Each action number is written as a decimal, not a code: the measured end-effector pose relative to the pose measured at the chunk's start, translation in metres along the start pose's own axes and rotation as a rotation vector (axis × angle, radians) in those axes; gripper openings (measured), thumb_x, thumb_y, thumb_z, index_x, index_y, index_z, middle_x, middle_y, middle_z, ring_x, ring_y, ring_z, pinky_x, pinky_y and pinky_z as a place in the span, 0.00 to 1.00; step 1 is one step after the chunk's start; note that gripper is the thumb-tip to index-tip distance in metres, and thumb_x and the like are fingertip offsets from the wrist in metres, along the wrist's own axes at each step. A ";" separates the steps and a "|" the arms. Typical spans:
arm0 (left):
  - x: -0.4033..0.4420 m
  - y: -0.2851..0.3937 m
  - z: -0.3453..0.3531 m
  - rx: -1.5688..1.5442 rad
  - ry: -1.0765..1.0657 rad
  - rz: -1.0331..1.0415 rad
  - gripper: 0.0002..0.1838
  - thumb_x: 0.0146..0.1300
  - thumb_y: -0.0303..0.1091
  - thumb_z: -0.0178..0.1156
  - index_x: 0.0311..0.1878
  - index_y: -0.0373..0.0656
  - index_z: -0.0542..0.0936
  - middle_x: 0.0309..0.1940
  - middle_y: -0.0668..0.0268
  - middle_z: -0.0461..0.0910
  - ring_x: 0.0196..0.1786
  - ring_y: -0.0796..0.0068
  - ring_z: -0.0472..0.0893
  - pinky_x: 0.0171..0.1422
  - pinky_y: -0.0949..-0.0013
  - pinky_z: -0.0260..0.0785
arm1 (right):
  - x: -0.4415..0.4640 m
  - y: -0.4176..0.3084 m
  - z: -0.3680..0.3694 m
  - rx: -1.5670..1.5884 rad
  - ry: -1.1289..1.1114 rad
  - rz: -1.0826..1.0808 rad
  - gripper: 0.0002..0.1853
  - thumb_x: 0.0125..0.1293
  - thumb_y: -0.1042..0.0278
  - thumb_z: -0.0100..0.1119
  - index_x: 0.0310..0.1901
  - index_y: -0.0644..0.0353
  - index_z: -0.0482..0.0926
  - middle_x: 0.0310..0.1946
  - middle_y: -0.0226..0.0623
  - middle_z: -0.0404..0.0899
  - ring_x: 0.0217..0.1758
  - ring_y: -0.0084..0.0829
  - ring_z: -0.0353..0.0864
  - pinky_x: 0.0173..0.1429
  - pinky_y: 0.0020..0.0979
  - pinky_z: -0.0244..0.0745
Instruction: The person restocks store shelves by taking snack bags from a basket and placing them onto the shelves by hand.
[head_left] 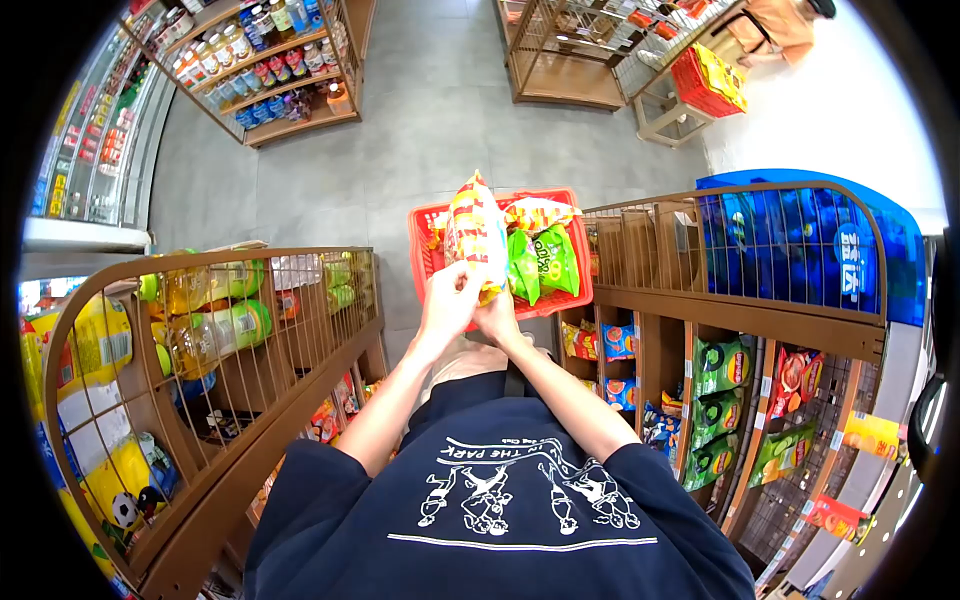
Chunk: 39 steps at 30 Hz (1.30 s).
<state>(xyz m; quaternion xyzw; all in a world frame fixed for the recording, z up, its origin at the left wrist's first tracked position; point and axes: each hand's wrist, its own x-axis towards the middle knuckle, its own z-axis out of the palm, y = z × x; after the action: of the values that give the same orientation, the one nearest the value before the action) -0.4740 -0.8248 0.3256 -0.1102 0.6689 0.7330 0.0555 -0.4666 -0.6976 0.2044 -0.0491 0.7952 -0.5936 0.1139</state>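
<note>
In front of my body I hold a red, yellow and white striped snack bag (476,225) upright, its far end pointing away from me. My left hand (450,298) pinches the near end of the bag. Close beside it, my right hand (497,318) grips the same end from the right, its fingertips partly hidden. Beneath the bag is a red shopping basket (420,262). Inside it, on the right, lies a green snack bag (543,262), with another striped bag (538,214) behind it. What supports the basket is hidden.
Brown shelving with wire rails stands on both sides: bottles (215,335) on the left, chip bags (720,410) on the right. A drinks shelf (270,75) is at the far left. A stool (675,120) bears a red and yellow box. Another person (780,35) is at the far right.
</note>
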 end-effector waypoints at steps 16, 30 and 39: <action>0.054 -0.001 0.026 0.001 -0.105 0.133 0.12 0.70 0.35 0.54 0.50 0.38 0.74 0.45 0.62 0.77 0.50 0.75 0.76 0.57 0.69 0.69 | -0.023 -0.058 -0.113 0.672 0.254 0.313 0.29 0.58 0.72 0.68 0.60 0.63 0.69 0.57 0.37 0.75 0.60 0.28 0.74 0.64 0.33 0.69; -0.046 0.030 0.146 0.037 -0.731 -0.120 0.30 0.62 0.37 0.65 0.62 0.33 0.66 0.54 0.59 0.77 0.53 0.73 0.78 0.59 0.68 0.70 | -0.184 -0.098 -0.215 0.836 0.322 0.199 0.39 0.55 0.66 0.72 0.65 0.65 0.62 0.60 0.40 0.72 0.63 0.30 0.72 0.67 0.34 0.65; -0.148 0.019 0.188 0.169 -0.796 -0.051 0.23 0.63 0.33 0.64 0.57 0.33 0.71 0.49 0.60 0.80 0.49 0.74 0.79 0.55 0.70 0.72 | -0.290 -0.092 -0.207 0.666 0.641 0.102 0.44 0.46 0.73 0.77 0.65 0.64 0.63 0.57 0.38 0.75 0.58 0.27 0.75 0.64 0.32 0.69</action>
<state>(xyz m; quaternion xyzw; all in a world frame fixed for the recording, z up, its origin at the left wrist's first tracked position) -0.3511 -0.6299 0.3937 0.1707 0.6502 0.6592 0.3369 -0.2406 -0.4696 0.3835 0.2152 0.5577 -0.7955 -0.0992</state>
